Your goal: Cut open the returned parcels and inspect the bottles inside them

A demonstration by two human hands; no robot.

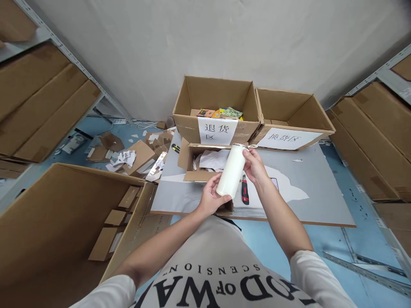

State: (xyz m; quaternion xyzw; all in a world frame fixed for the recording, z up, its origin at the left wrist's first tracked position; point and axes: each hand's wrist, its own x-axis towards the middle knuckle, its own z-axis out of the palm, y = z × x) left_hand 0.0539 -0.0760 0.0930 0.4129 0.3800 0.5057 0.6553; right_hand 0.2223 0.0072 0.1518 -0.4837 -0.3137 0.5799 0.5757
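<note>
A white insulated bottle point(231, 172) is held at a tilt above the table, its lid end up and to the right. My left hand point(213, 194) is closed around its base. At the lid end, my right hand point(254, 164) grips the bottle near its carrying loop. Just behind the bottle stands an open small cardboard box point(202, 176) with crumpled white paper point(213, 160) inside. Below my right hand a red and black utility knife point(245, 190) lies on the table. Part of a phone point(275, 183) shows beside my right forearm.
Two large open cartons with paper signs stand at the table's back: the left carton point(186, 124) holds colourful packets, the right carton point(292, 111) stands beside it. A big carton point(96, 171) with small boxes is at left. Scrap cardboard point(140, 156) litters the floor. Shelves flank both sides.
</note>
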